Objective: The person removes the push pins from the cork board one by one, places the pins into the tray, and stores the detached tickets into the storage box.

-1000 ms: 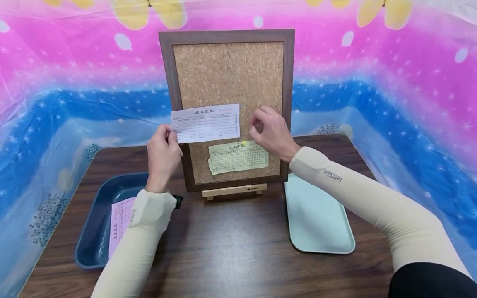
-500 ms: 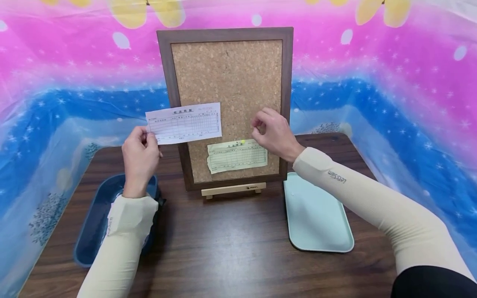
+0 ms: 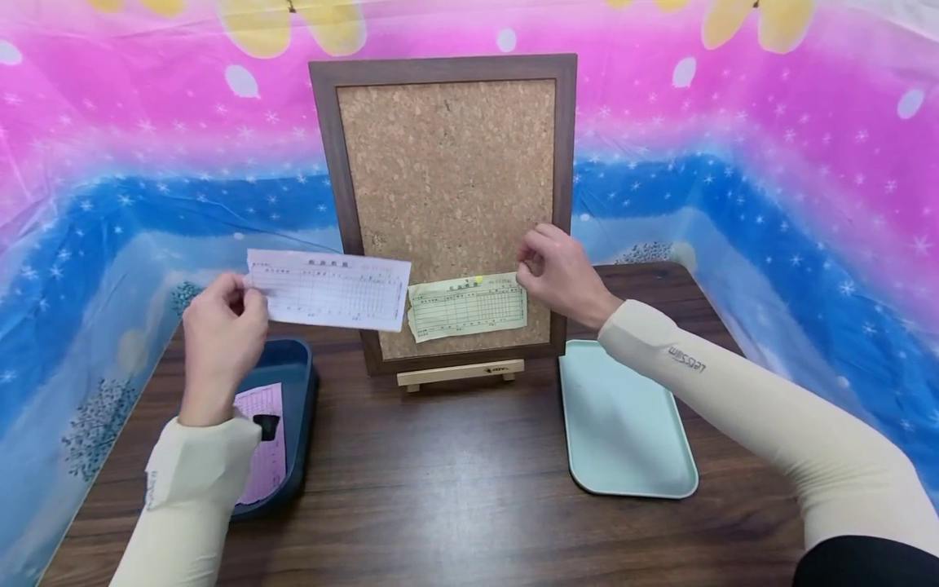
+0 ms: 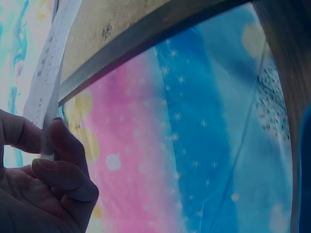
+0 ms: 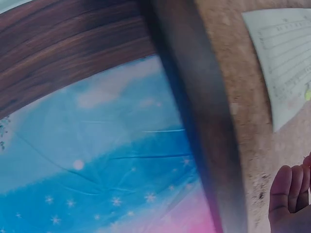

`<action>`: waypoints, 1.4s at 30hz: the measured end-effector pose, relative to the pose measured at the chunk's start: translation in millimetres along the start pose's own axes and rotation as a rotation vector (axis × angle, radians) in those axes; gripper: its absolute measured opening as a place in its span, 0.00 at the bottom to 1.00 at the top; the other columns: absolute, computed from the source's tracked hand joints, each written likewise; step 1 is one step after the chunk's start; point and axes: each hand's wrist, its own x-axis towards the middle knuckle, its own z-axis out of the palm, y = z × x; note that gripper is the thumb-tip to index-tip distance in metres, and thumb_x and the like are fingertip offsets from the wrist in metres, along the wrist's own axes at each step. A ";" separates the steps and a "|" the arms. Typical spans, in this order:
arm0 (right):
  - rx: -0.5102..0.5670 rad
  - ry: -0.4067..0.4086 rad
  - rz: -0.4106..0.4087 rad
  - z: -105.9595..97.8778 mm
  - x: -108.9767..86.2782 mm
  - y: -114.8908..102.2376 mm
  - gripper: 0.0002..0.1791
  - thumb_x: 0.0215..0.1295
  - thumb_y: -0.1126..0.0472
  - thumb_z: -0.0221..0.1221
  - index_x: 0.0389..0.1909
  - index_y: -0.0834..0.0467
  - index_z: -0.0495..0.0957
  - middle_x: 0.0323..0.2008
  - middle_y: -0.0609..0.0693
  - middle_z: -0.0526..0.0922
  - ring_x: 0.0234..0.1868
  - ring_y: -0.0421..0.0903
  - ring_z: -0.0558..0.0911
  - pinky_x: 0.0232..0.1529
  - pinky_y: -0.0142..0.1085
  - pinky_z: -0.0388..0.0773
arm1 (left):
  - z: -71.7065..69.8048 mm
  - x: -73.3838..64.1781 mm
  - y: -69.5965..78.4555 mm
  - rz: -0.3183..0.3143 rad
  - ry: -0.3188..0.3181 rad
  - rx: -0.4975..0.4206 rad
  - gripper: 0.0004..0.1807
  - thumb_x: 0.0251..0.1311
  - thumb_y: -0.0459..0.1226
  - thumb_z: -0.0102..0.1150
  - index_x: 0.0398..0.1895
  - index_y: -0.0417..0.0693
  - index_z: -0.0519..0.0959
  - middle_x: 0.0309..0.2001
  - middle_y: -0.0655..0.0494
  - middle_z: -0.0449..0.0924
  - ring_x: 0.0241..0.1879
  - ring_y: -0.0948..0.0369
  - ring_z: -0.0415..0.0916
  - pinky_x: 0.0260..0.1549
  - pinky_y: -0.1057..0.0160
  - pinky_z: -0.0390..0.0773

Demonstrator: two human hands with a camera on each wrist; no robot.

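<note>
My left hand (image 3: 223, 342) pinches a white printed receipt slip (image 3: 330, 289) by its left end, to the left of the cork board (image 3: 447, 163). In the left wrist view the slip stands nearly edge-on between thumb and fingers. My right hand (image 3: 561, 273) is near the board's lower right side, fingertips curled together. In the right wrist view a small red thing (image 5: 309, 164) shows at those fingertips, mostly cut off by the frame edge. A pale green receipt slip (image 3: 467, 307) is fixed low on the board by a yellow pushpin (image 3: 479, 280).
A dark blue tray (image 3: 306, 424) on the left holds a pink slip (image 3: 275, 399), partly behind my left arm. On the right lies a light green tray (image 3: 627, 432). The board stands on a small wooden easel (image 3: 460, 373), with a patterned cloth (image 3: 792, 204) around the table.
My left hand has carried the white slip left and down, away from the board, and the slip has tilted. My right hand has shifted slightly right and down, its fingers still pinched.
</note>
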 end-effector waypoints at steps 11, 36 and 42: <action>0.012 -0.035 0.003 -6.1 -18.5 8.6 0.05 0.55 0.69 0.57 0.27 0.56 0.75 0.29 0.48 0.73 0.31 0.45 0.71 0.33 0.37 0.68 | -29.8 -7.5 -22.9 -0.072 -0.047 0.135 0.20 0.66 0.39 0.37 0.47 0.35 0.75 0.42 0.39 0.77 0.29 0.51 0.69 0.15 0.64 0.64; -0.018 -0.048 0.104 -22.4 -63.7 41.3 0.06 0.53 0.69 0.60 0.29 0.56 0.76 0.30 0.45 0.73 0.31 0.42 0.71 0.34 0.36 0.70 | -77.3 -32.2 -87.8 -0.194 0.101 0.247 0.19 0.59 0.32 0.42 0.54 0.35 0.68 0.19 0.68 0.71 0.19 0.71 0.58 0.21 0.69 0.59; -0.018 -0.035 0.137 -24.7 -74.8 49.8 0.07 0.52 0.70 0.60 0.28 0.55 0.75 0.30 0.46 0.73 0.31 0.42 0.71 0.34 0.37 0.69 | -80.9 -41.6 -101.6 -0.210 0.114 0.272 0.19 0.57 0.31 0.44 0.53 0.37 0.66 0.17 0.67 0.72 0.17 0.76 0.58 0.20 0.69 0.59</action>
